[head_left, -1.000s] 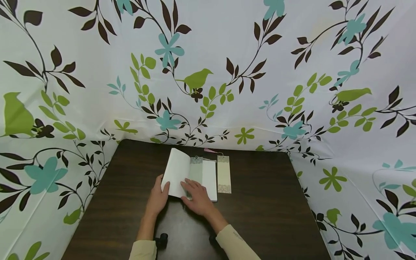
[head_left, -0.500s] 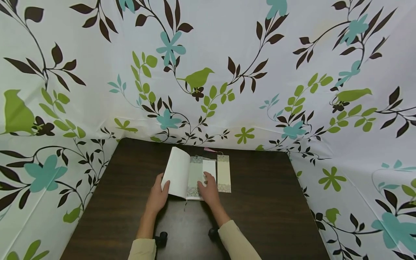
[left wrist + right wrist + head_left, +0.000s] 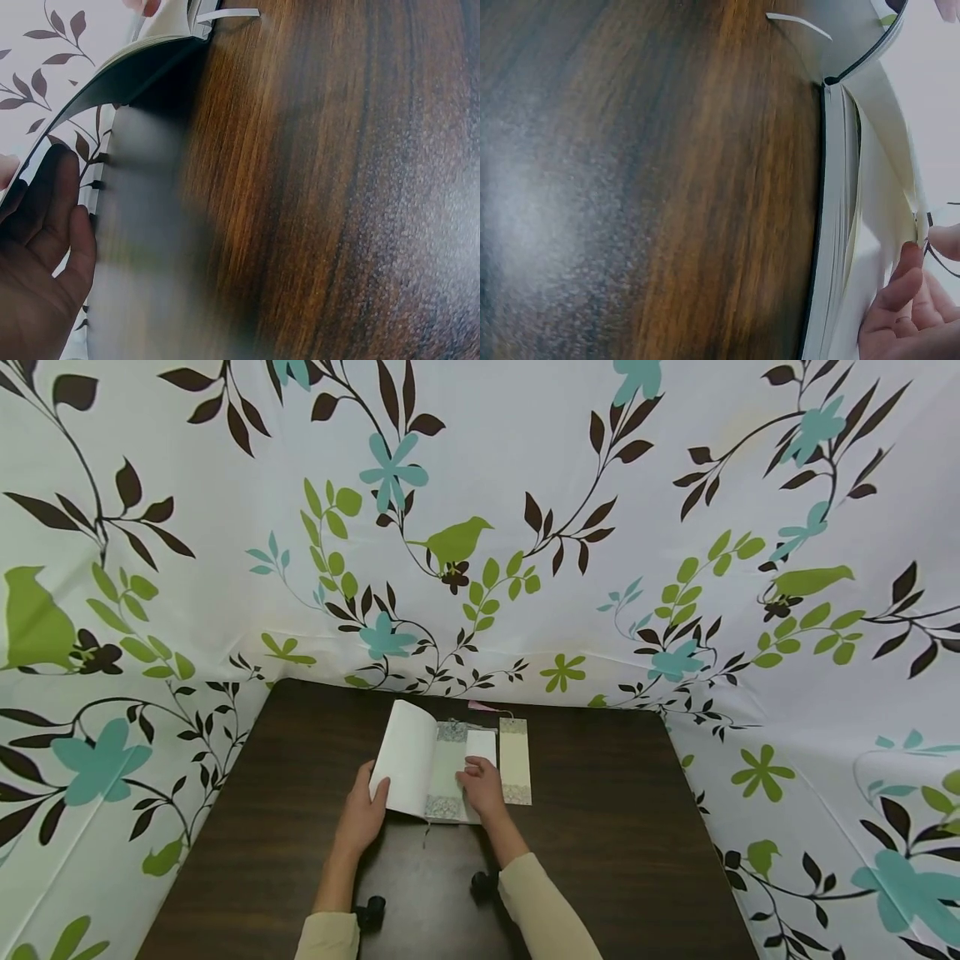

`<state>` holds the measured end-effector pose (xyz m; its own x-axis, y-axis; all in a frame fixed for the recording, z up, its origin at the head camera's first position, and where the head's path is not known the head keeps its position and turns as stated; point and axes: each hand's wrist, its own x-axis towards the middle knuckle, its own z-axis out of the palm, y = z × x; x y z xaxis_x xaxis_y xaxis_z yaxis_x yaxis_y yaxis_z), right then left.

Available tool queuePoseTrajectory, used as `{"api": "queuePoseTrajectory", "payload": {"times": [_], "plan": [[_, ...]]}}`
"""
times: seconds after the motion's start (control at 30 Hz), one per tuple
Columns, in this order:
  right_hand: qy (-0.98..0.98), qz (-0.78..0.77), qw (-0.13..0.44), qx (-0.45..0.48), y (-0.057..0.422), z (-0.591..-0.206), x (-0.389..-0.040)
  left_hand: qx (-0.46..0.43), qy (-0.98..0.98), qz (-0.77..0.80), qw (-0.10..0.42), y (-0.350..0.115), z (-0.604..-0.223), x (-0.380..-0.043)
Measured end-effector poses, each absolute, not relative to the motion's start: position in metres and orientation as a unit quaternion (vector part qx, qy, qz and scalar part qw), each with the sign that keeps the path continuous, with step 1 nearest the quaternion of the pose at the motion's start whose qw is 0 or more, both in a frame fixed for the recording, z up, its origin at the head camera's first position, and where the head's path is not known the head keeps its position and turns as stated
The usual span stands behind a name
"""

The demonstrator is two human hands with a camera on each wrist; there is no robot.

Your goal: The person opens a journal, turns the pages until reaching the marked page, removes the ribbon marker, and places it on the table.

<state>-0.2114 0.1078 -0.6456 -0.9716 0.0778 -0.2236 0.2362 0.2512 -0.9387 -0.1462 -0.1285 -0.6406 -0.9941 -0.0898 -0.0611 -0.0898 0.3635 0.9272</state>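
Note:
An open notebook [image 3: 405, 752] with blank white pages lies near the back of the table, its left side lifted and tilted. My left hand [image 3: 362, 814] grips that raised side, thumb on the page and fingers behind the dark cover [image 3: 142, 71]. On the right page lies a pale green bookmark [image 3: 450, 764] with grey lace-patterned ends. Its right edge is pinched between thumb and finger of my right hand [image 3: 482, 787]. In the right wrist view, the fingertips [image 3: 910, 253] meet at the edge of the cream card [image 3: 885, 191].
A cream bookmark [image 3: 515, 760] with a pink tassel [image 3: 482, 706] lies to the notebook's right. A thin ribbon [image 3: 427, 835] hangs from the notebook's lower edge. Behind the dark wooden table [image 3: 600, 827] hangs a white curtain [image 3: 510, 427] printed with leaves and birds.
My right hand has moved right, from near the notebook's fold to the green bookmark's right edge, and now pinches it. The bookmark's lower end has shifted slightly left. My left hand keeps its hold.

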Motion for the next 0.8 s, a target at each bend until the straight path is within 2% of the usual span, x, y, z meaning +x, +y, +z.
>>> {"api": "queuePoseTrajectory", "payload": {"times": [0.37, 0.6, 0.8], "plan": [[0.748, -0.649, 0.081, 0.112, 0.11, -0.647, -0.21, -0.049, 0.825, 0.563, -0.007, -0.129, -0.641, -0.145], [0.764, -0.634, 0.033, 0.116, 0.122, -0.639, -0.212, -0.053, 0.822, 0.568, -0.001, -0.129, -0.64, -0.145], [0.762, -0.634, 0.005, 0.134, 0.153, -0.626, -0.22, -0.056, 0.82, 0.57, 0.003, -0.128, -0.64, -0.144]]}}
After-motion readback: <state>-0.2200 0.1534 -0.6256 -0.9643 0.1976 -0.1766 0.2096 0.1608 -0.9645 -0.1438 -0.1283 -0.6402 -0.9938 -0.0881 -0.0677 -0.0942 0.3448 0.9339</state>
